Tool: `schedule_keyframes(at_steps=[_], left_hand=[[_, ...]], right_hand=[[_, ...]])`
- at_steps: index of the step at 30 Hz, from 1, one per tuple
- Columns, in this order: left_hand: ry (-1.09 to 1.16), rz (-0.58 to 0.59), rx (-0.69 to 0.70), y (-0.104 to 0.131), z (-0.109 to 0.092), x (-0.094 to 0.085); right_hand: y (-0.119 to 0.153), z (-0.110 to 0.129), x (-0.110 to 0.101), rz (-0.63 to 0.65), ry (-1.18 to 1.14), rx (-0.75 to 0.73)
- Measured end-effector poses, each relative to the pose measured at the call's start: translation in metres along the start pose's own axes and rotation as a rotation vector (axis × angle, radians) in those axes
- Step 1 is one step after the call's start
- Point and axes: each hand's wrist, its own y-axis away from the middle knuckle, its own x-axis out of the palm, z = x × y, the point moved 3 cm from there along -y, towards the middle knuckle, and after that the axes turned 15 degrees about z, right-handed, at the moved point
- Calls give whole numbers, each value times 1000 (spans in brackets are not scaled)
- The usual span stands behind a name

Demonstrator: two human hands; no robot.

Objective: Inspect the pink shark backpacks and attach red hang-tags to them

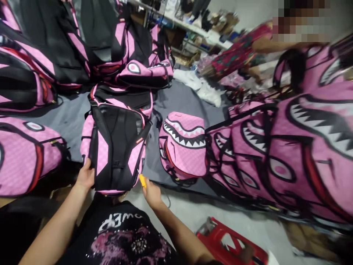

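A pink and black backpack [118,147] lies in front of me, its black straps and padded back facing up. My left hand [86,176] is closed on the lower left side of this backpack, with the thumb on the pink side panel. In my right hand [151,192] is a yellow-handled tool [142,180] with a thin metal tip; its exact kind is not clear. The tip reaches the backpack's lower right edge, by the side pocket. Beside it on the right stands a smaller pink bag [186,145] with a toothed mouth print.
Pink shark-face backpacks [281,165] stand in a row at right, and more black-backed ones [49,40] crowd the far left. The grey table cover [187,97] runs beneath. A red stool [234,243] is on the floor. Another person's arm [261,44] reaches in at upper right.
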Motion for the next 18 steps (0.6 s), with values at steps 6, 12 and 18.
schedule_keyframes(at_steps=[6, 12, 18], left_hand=[[105, 253, -41, -1, 18, 0], [-96, -95, -25, -9, 23, 23], [-299, -291, -160, -20, 29, 31]], right_hand=[[24, -11, 3, -24, -2, -2], [46, -6, -5, 22, -273, 88], [84, -3, 26, 50, -448, 151]])
